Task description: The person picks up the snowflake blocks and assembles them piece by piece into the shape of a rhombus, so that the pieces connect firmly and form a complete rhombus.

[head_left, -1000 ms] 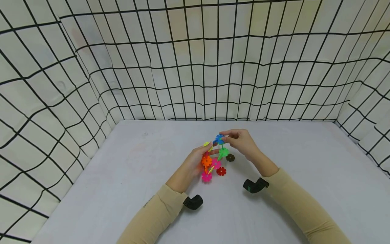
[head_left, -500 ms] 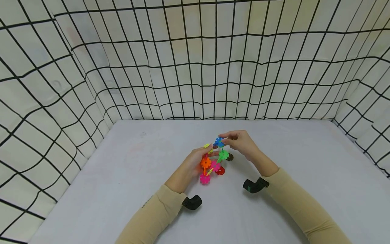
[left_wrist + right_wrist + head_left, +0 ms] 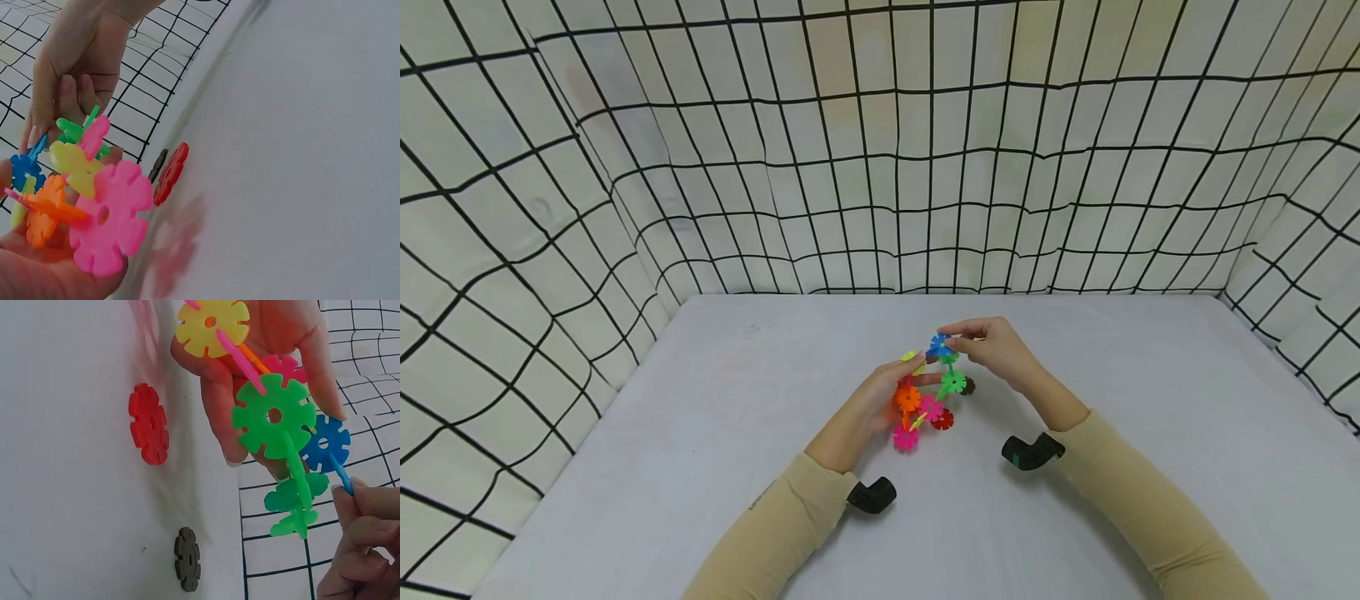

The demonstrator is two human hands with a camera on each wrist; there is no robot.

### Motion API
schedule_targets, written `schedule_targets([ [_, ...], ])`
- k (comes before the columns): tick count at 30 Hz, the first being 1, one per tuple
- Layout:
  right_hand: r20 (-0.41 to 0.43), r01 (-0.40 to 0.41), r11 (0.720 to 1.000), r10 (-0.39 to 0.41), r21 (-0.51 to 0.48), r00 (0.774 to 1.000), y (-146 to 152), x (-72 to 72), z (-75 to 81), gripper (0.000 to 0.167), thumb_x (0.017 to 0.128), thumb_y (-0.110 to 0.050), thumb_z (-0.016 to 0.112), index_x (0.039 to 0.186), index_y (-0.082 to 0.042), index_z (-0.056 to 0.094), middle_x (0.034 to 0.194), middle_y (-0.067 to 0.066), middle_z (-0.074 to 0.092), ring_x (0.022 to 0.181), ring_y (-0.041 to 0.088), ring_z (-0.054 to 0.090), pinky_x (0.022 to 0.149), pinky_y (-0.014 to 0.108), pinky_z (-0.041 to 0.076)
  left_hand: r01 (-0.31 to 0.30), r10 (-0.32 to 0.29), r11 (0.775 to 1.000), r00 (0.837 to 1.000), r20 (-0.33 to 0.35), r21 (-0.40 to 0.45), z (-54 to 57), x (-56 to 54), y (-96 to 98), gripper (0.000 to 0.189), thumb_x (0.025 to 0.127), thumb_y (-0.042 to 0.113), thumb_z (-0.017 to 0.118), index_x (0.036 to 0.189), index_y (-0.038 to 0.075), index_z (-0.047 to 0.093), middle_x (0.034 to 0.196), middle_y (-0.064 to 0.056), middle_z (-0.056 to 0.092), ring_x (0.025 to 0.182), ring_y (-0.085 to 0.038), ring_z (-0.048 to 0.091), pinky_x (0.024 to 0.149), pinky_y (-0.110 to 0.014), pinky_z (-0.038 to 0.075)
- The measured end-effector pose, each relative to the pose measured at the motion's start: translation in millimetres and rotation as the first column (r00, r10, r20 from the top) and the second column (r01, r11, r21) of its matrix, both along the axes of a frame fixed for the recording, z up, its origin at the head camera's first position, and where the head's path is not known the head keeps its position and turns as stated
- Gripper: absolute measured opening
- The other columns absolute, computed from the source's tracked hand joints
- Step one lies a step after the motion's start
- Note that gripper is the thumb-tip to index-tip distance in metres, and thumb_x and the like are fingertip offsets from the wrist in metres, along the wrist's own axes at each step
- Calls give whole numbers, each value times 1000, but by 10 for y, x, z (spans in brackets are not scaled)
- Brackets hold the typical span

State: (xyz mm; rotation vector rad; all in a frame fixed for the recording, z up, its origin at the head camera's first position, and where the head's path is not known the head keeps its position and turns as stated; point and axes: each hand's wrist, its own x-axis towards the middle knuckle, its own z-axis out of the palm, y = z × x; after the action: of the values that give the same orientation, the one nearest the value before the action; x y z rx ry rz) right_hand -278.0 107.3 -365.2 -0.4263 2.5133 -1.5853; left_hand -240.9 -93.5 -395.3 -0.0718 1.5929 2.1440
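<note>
My left hand (image 3: 876, 396) holds a linked cluster of flower-shaped interlocking discs. Among them are a yellow disc (image 3: 192, 332), an orange disc (image 3: 907, 398), a large pink disc (image 3: 128, 203) and a green disc (image 3: 249, 419). Smaller green pieces (image 3: 299, 490) hang off the green disc. At the cluster's far end, thumb and finger of my right hand (image 3: 996, 350) pinch a blue disc (image 3: 347, 481) seen edge-on. It meets another blue disc (image 3: 339, 439), which the left fingers appear to touch. Fingers hide part of the cluster.
On the white table (image 3: 737, 433) below the hands lie a loose red disc (image 3: 148, 424) and a dark brown disc (image 3: 187, 559). Black wrist mounts (image 3: 872, 496) stick out from both sleeves. A white wall with black grid lines (image 3: 880, 167) surrounds the table's back and sides.
The cluster has tilted slightly, and more green shows beneath the blue discs. My right hand has risen a little since half a second ago. Both hands keep their holds.
</note>
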Motion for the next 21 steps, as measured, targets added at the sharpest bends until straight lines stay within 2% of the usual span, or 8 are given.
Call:
schedule_targets([
  [2,-24,-12,1000,13,18,1000,8,-5,7,28,102,-11,64,127,-1,71,103,9,68,94,33,57,81,43,51,17,-17,999,1000,9,39,-5,-2,13,47,109,31,46,146,1,52,124,-14,68,112,-29,68,86,-35,58],
  [5,-33,-23,999,23,28,999,5,-7,15,28,102,-12,64,128,-2,71,110,12,70,98,34,59,87,48,52,37,-38,994,999,9,99,-6,4,30,49,109,29,43,149,0,46,140,-23,57,122,-36,61,98,-41,54],
  [8,-40,-20,1000,21,24,999,-7,-14,6,28,101,-13,66,126,-1,71,105,11,71,94,30,60,87,47,53,48,-49,989,999,10,137,-1,14,43,53,108,29,41,152,0,36,149,-29,47,134,-44,50,110,-52,42],
  [11,-62,-21,1000,22,14,998,-23,-11,-2,26,100,-13,68,122,0,71,95,10,71,89,31,60,83,43,53,48,-50,988,999,11,149,-1,21,47,56,108,31,39,155,2,27,151,-31,44,137,-47,47,113,-58,36],
  [13,-79,-23,1000,24,12,997,-35,-2,-4,23,99,-13,69,117,1,72,92,9,70,89,31,59,81,43,52,45,-46,988,999,8,148,-4,21,45,57,108,32,40,156,5,23,149,-30,46,127,-44,56,112,-55,39],
  [15,-89,-31,999,32,14,995,-43,10,0,22,99,-13,69,116,1,72,94,10,71,89,30,59,82,44,53,54,-55,986,999,0,158,-6,22,42,57,109,33,39,157,6,24,145,-28,50,108,-33,65,105,-47,48],
  [17,-98,-38,999,40,21,994,-49,17,0,21,100,-12,68,116,1,73,99,12,72,91,31,60,83,46,53,68,-68,982,998,-5,178,-9,23,40,56,109,31,39,158,6,25,143,-25,52,93,-24,65,97,-38,53],
  [21,-110,-46,998,50,36,993,-56,22,-16,21,101,-10,66,116,1,74,108,12,73,90,30,60,79,41,54,87,-82,976,996,-35,197,-23,25,39,52,110,25,38,156,3,30,148,-22,49,86,-19,66,86,-29,57],
])
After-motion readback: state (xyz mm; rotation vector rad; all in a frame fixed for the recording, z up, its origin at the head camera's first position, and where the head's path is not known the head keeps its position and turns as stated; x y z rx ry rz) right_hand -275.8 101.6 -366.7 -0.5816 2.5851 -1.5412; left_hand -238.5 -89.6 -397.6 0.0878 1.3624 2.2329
